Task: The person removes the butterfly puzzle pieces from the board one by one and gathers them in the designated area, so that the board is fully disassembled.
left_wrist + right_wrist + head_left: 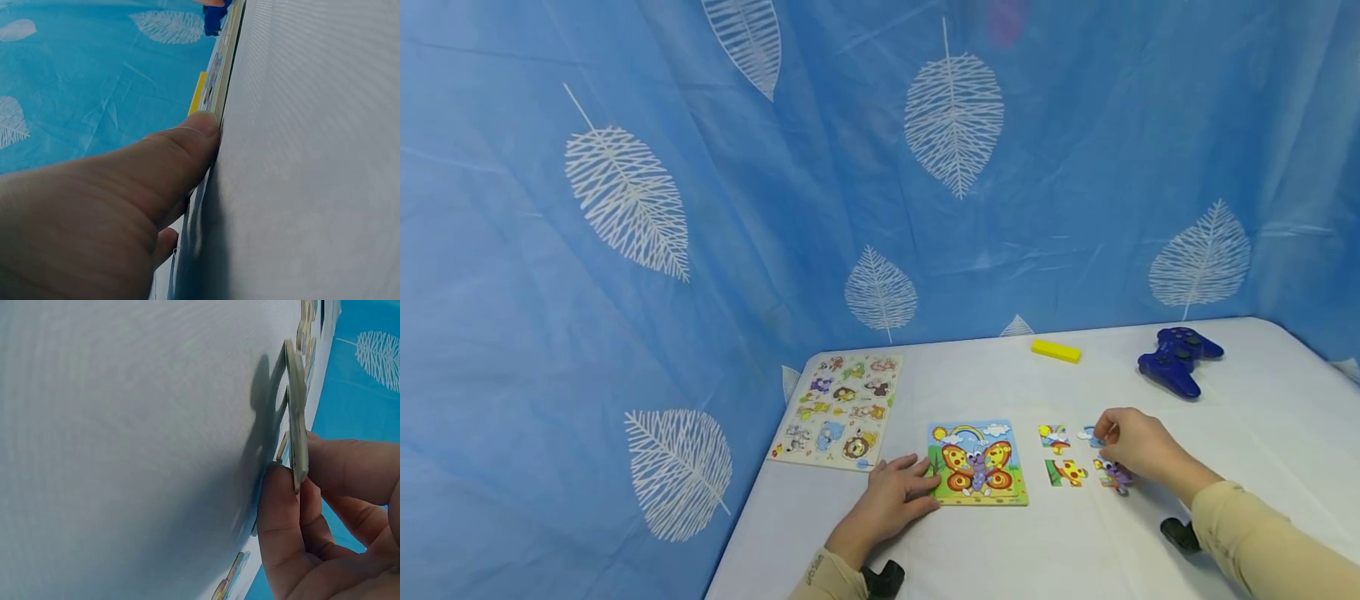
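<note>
My left hand (891, 498) rests at the left edge of a butterfly puzzle board (977, 458), fingers extended. In the left wrist view the left thumb (181, 140) touches the board's edge. Over to the right, my right hand (1138, 446) pinches a puzzle piece (1116, 477) with purple on it. Seen edge-on in the right wrist view, that puzzle piece (297, 412) is tilted up off the cloth between thumb and fingers. Beside it lie a sun piece (1055, 438), a yellow-and-green piece (1066, 473), and a light blue piece (1087, 435) partly hidden by the right hand.
An animal puzzle board (838, 408) lies at the table's left. Toward the back are a yellow block (1056, 351) and a blue game controller (1178, 361). A blue leaf-patterned curtain (1037, 167) hangs behind the white table (985, 550).
</note>
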`<state>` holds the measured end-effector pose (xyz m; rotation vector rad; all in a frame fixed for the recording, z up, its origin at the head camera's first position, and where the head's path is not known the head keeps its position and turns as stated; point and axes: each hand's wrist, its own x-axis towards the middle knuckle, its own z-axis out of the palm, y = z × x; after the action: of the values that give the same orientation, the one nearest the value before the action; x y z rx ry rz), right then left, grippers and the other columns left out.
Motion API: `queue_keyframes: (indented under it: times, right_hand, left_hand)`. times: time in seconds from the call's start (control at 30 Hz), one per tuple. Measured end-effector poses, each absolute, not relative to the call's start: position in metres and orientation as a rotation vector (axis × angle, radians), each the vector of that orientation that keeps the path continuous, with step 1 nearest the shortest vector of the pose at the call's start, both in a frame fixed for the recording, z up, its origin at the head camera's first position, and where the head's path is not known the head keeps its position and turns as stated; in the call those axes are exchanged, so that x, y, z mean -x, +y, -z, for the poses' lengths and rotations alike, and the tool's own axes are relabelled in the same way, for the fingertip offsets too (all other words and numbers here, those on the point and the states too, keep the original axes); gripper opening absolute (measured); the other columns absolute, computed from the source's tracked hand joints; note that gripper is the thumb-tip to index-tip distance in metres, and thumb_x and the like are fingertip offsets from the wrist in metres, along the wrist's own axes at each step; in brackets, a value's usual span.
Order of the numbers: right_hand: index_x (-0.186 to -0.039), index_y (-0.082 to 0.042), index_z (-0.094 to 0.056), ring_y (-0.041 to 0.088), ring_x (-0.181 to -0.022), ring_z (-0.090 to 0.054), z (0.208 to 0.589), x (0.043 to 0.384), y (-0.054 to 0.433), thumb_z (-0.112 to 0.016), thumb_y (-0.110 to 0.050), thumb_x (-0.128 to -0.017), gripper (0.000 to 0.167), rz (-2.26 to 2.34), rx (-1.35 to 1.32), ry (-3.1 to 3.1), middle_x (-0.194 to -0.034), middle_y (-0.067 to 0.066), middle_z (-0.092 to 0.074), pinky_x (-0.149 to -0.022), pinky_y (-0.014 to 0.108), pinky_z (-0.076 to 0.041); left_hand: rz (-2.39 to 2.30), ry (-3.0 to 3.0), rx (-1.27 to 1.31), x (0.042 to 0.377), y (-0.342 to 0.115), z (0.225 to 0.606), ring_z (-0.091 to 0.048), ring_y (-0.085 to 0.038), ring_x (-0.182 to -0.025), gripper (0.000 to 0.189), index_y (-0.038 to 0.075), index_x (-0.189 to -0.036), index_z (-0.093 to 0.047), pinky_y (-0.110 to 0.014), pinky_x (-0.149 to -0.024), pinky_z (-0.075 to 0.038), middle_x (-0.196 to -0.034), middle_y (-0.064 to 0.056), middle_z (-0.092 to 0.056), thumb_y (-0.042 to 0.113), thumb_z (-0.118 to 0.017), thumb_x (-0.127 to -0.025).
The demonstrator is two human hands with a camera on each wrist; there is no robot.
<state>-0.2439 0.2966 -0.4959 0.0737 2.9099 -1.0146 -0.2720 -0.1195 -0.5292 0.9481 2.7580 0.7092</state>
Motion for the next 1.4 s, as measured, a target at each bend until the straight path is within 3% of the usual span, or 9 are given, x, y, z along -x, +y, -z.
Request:
queue_keyframes:
  times: [1.07, 1.4]
  right_hand:
    - [-0.092, -0.002, -0.062, 0.019, -0.064, -0.051, 0.495, 0.243, 0.288, -0.078, -0.005, -0.085, 0.017, 0.847, -0.035, 3.013, -0.075, 0.005, -0.058, -0.056, 0.033, -0.043]
    - [-0.094, -0.006, -0.068, 0.020, -0.071, -0.056, 0.470, 0.266, 0.246, -0.074, -0.020, -0.094, 0.015, 0.995, 0.011, 2.964, -0.084, 0.004, -0.065, -0.060, 0.035, -0.047]
  left_hand:
    - [-0.685, 2.784, -0.970, 0.271, -0.119, 0.528, -0.044, -0.026, -0.147, 0.040, 0.031, -0.133, -0.070, -0.069, -0.119, -0.023, -0.154, 0.004, -0.053, 0.043, -0.071, -0.095]
    - [-0.700, 2.784, -0.974, 0.272, -0.120, 0.530, -0.044, -0.027, -0.147, 0.040, 0.031, -0.133, -0.070, -0.070, -0.118, -0.023, -0.154, 0.004, -0.053, 0.044, -0.071, -0.095]
